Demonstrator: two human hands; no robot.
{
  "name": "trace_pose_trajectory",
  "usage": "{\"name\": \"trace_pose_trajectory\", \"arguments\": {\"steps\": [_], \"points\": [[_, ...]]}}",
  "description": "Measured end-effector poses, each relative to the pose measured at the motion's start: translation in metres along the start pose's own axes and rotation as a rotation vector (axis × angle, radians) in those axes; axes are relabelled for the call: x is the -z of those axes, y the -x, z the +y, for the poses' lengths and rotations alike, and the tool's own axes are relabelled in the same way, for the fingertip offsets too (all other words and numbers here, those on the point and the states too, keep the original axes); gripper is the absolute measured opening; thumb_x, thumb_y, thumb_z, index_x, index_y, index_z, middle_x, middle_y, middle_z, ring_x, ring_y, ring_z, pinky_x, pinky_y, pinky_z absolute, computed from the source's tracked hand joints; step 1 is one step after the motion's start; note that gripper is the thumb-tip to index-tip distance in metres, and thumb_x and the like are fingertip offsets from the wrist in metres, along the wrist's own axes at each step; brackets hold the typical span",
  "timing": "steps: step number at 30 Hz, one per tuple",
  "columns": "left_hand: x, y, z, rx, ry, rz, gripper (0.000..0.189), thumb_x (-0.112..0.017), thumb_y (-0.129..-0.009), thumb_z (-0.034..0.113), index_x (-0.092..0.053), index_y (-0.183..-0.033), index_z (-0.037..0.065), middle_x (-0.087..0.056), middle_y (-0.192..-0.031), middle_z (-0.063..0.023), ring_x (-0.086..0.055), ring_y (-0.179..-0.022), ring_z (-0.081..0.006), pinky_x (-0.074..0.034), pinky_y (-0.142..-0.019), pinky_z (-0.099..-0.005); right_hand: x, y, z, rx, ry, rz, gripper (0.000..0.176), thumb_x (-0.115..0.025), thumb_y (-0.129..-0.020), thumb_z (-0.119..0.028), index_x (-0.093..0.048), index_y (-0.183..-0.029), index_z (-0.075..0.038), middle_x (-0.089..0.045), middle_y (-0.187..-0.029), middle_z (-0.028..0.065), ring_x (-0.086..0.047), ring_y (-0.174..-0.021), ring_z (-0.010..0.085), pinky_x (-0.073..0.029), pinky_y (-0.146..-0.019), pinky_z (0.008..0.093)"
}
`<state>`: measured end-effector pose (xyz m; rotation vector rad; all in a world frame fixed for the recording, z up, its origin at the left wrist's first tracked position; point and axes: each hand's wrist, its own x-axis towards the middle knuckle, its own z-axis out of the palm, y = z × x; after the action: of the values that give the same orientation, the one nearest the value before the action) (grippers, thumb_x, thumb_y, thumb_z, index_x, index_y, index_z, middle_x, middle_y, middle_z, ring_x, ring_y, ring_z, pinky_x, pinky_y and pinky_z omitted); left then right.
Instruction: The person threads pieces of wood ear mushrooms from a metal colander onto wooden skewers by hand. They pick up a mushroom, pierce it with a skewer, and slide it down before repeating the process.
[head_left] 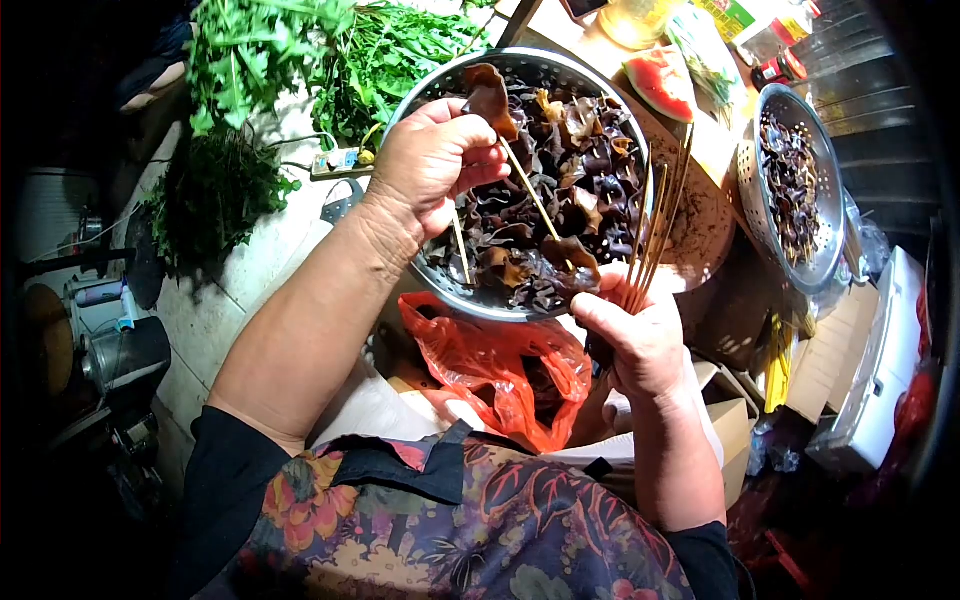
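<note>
A metal colander (415, 105) full of dark wood ear fungus (600, 190) stands before me. Over its left part, my left hand (437, 165) is closed, its thumb and fingers pinching a brown fungus piece (487, 98) near a thin wooden skewer (528, 188). That skewer slants down to another fungus piece (572, 262) beside my right hand. At the colander's lower right edge, my right hand (635, 330) is closed round a bundle of bamboo skewers (655, 235) that point upward. A further light skewer (461, 248) shows below my left hand.
A second colander (775, 205) with threaded fungus stands at the right. Leafy greens (260, 50) lie at the upper left. A watermelon slice (660, 85) rests on the wooden board (715, 145). Below the big colander is a red plastic bag (490, 360); a white box (875, 370) stands far right.
</note>
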<state>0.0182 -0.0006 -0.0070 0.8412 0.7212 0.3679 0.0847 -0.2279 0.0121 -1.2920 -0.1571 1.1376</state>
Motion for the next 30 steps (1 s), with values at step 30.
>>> {"name": "trace_pose_trajectory", "arguments": {"steps": [30], "points": [[-0.008,0.01,-0.008,0.143,-0.117,-0.036,0.018,-0.055,-0.088,0.015,-0.058,-0.1,0.002,-0.064,-0.081,-0.0056,-0.063,-0.067,-0.0136,-0.056,-0.063,-0.0274,-0.008,0.005,-0.005,0.088,0.146,0.031,0.015,-0.062,-0.078,0.001,-0.059,-0.092,0.004,-0.062,-0.082,0.0057,-0.056,-0.072,0.0087,-0.046,-0.067,0.0219]]}}
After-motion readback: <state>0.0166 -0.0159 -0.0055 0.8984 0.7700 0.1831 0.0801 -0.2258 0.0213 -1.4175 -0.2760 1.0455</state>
